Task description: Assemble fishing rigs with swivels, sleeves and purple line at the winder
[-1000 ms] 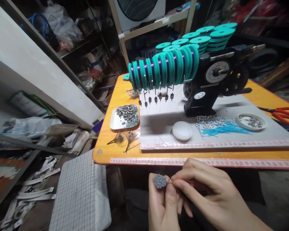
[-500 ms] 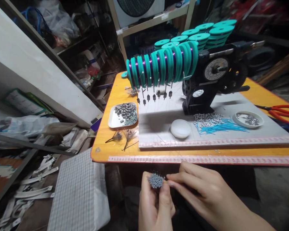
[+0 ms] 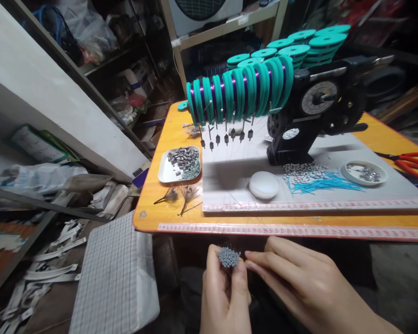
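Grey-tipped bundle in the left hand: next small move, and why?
Probably ease the right hand slightly left to the edge of the bundle, with the left hand kept steady. The left hand already grips the bundle, and the right hand's fingers sit close together just beside it. Whether they pinch anything is too small to tell.

From the left hand (image 3: 226, 294) and right hand (image 3: 296, 273), a low way onto the board (image 3: 226, 185) is being offered over the front of the bench (image 3: 244, 219), between the tray (image 3: 166, 172) and white dish (image 3: 264, 184). Farther back, reach is being blocked by hanging weights (image 3: 226, 138), green spools (image 3: 240, 93) and the black machine (image 3: 291, 149).
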A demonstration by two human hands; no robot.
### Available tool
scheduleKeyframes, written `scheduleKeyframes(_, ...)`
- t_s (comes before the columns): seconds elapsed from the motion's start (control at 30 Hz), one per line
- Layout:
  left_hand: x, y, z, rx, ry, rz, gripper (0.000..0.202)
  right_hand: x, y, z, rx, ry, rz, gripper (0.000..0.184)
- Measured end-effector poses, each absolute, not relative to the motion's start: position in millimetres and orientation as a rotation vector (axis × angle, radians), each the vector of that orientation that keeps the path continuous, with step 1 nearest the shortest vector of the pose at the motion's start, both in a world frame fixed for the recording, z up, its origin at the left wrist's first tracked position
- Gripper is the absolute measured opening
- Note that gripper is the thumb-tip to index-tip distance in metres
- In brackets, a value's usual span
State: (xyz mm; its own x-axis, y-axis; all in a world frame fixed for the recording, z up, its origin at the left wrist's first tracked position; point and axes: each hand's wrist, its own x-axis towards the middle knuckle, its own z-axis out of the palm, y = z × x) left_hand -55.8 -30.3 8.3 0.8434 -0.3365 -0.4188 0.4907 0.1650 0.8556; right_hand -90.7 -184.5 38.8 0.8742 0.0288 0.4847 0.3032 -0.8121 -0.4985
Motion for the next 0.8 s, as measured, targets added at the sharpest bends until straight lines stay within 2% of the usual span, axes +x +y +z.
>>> scheduleKeyframes(0.2,-52.8,-39.3,26.1,1.331,0.113,-0.624,0.042,-88.5,-183.8,33.9,-2.553,-0.204,-0.714,0.028)
scheduleKeyframes(0.67,-51.7,-38.8,26.3,1.362,0.111,-0.601,0.040,-90.8,-183.2,38.1,-2.561,-0.225,-0.746,0.028)
scheduleKeyframes(0.8,-47.5,-39.1,28.5,1.379,0.086,-0.592,0.039,-89.6,-185.2,39.3,-2.417,-0.203,-0.666,0.024)
